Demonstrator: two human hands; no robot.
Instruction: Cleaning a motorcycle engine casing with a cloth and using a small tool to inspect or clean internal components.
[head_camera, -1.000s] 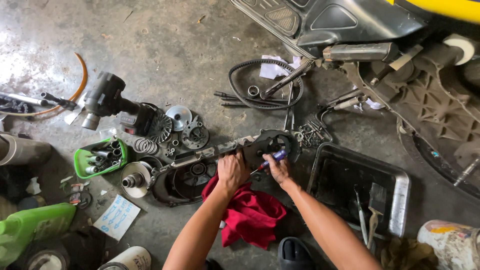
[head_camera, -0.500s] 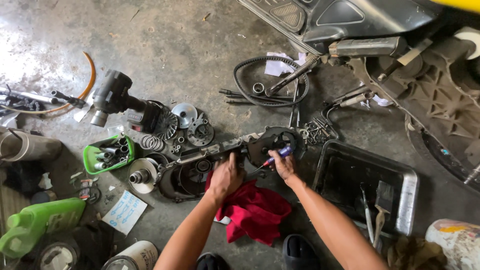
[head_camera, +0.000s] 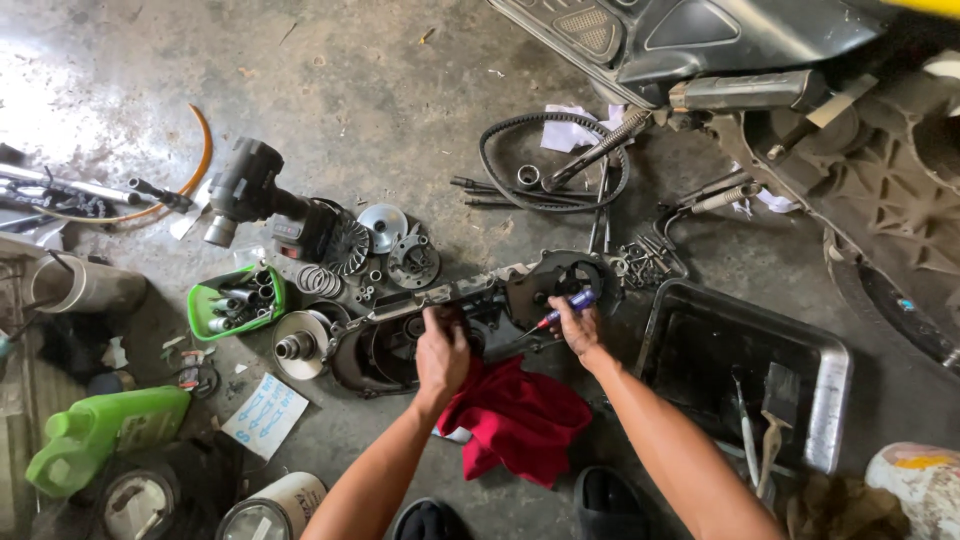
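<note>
A dark metal engine cover (head_camera: 520, 290) lies on the concrete floor, its near edge resting on a red rag (head_camera: 515, 415). My left hand (head_camera: 440, 355) presses down on the cover's middle, fingers closed over its rim. My right hand (head_camera: 575, 325) holds a small screwdriver with a blue and red handle (head_camera: 568, 305), its tip pointed into the cover beside the round opening.
A drive belt (head_camera: 555, 160) and long bolts lie behind the cover, a scooter body (head_camera: 760, 60) at the back right. A metal tray (head_camera: 830, 400) with brushes sits right. An impact wrench (head_camera: 250, 190), clutch parts, a green socket tray (head_camera: 235, 300) and a green bottle (head_camera: 100, 435) lie left.
The view has shifted slightly. My left hand has slid a little along the cover toward its middle; my right hand stays at the round opening with the screwdriver.
</note>
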